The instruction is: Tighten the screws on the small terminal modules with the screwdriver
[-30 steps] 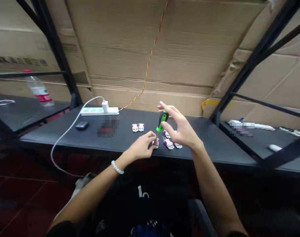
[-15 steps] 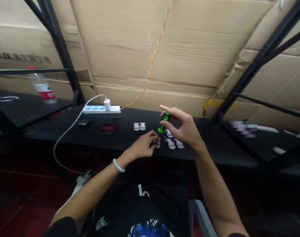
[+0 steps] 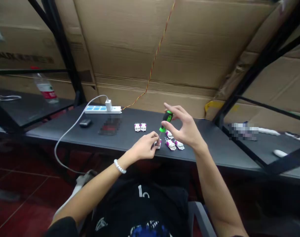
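My right hand point(image 3: 182, 126) grips a green and black screwdriver point(image 3: 166, 119) by its handle, thumb and fingers around it. The thin shaft points down and left toward a small white and purple part point(image 3: 159, 144) on the black table. My left hand point(image 3: 146, 145), with a beaded bracelet at the wrist, pinches that part and covers most of it. Whether the tip touches the part is too small to tell. Close by on the right lie three similar parts point(image 3: 170, 144). Two more parts point(image 3: 140, 127) sit side by side farther back, left of the screwdriver.
A white power strip point(image 3: 103, 110) with a plugged-in charger point(image 3: 108, 105) lies at the back left, its white cable point(image 3: 73, 122) hanging over the front edge. Near it is a small black object point(image 3: 85, 123). A plastic bottle point(image 3: 48, 90) stands far left. Black metal frames point(image 3: 66, 56) flank the table.
The screwdriver handle has tilted a little farther right and up with my right hand. My left hand stays on the small part. The whole picture has shifted slightly in exposure.
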### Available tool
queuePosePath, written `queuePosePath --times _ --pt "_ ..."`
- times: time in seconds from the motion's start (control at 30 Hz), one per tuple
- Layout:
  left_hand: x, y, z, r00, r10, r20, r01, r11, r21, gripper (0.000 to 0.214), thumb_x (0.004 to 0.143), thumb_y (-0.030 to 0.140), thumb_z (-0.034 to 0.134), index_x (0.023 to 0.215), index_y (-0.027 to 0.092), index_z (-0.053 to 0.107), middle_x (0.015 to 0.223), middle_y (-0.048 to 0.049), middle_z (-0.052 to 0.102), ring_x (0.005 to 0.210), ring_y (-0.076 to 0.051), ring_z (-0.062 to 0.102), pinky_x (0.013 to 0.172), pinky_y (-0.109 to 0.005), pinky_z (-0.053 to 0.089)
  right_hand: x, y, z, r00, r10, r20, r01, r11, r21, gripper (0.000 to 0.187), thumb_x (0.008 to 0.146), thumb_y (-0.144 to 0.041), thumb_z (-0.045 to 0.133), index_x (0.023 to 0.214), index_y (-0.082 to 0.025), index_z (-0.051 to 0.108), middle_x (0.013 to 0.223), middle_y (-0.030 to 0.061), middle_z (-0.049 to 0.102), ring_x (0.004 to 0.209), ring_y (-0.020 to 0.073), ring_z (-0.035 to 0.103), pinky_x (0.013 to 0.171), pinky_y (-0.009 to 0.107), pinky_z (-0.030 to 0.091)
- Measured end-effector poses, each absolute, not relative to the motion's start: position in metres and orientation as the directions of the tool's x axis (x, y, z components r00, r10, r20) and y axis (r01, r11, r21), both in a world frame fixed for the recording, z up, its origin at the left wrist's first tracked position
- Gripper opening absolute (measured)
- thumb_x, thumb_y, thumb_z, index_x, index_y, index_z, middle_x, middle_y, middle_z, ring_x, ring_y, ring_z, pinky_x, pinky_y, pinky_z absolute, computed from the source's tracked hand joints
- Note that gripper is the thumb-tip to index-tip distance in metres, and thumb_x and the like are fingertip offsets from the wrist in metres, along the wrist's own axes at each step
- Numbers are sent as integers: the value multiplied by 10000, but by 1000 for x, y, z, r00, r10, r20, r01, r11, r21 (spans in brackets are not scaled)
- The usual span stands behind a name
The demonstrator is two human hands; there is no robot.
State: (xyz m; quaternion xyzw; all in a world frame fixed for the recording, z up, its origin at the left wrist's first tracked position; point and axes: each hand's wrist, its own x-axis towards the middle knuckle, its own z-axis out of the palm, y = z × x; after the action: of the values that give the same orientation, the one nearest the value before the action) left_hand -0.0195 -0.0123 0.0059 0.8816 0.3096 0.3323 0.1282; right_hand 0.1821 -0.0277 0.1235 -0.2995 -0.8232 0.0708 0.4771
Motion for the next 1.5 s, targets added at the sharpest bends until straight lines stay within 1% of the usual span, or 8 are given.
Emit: queuePosePath --times 0.1,0.23,0.33,0.7,0.87,1.03,1.27,1.5 --pt "-19 -12 6 586 637 501 468 -771 433 155 876 72 589 927 207 646 1095 -81 641 999 -239 671 962 -364 582 184 -28 121 -424 582 693 314 813 -490 578 1010 -291 651 1583 -284 575 1345 103 722 1191 260 702 1037 448 603" --pt "-20 -12 7 588 645 489 458 -763 456 184 849 42 579 900 211 631 1092 -73 634 989 -233 666 957 -361 581 182 -27 123 -345 589 731 414 794 -445 445 950 -280 753 1393 -241 744 1032 53 739 863 202 660 865 386 594" --pt "-20 -12 7 579 651 491 438 -756 486 204 839 18 565 888 208 622 1082 -68 628 987 -228 660 969 -366 578 179 -24 125 -318 574 754 454 791 -411 386 907 -297 824 1287 -239 793 925 25 704 769 180 592 773 352 559" --pt "-18 -12 6 567 656 498 398 -747 532 217 810 -11 560 854 197 607 1059 -63 613 975 -213 645 960 -356 569 172 -29 121 -244 561 791 491 775 -398 302 895 -363 858 1178 -271 806 919 24 720 740 188 607 718 339 556" --pt "-18 -14 9 563 680 470 449 -729 516 207 840 3 575 870 200 631 1090 -69 629 1019 -224 660 999 -359 570 178 -22 118 -201 619 759 447 748 -491 303 881 -369 860 1161 -265 807 955 29 739 780 191 663 741 356 574" --pt "-28 -13 15 543 723 427 521 -689 505 151 890 59 607 892 201 657 1154 -83 661 1034 -242 689 1026 -396 575 213 -28 111 82 598 797 356 730 -584 354 856 -357 882 1189 -271 798 987 29 772 833 200 731 803 372 621" --pt "-30 3 40 535 726 432 597 -687 415 148 964 137 614 977 196 749 1108 -86 718 1069 -258 698 1027 -405 565 278 -47 101 319 472 822 321 762 -562 402 769 -346 966 1135 -271 819 965 34 797 873 216 766 836 357 669" --pt "32 50 61 598 791 133 736 -607 299 186 848 85 754 936 207 865 953 -66 829 924 -252 765 875 -326 580 308 -39 96 386 429 817 286 786 -548 401 802 -363 946 1171 -274 817 988 42 802 913 217 774 873 355 673"
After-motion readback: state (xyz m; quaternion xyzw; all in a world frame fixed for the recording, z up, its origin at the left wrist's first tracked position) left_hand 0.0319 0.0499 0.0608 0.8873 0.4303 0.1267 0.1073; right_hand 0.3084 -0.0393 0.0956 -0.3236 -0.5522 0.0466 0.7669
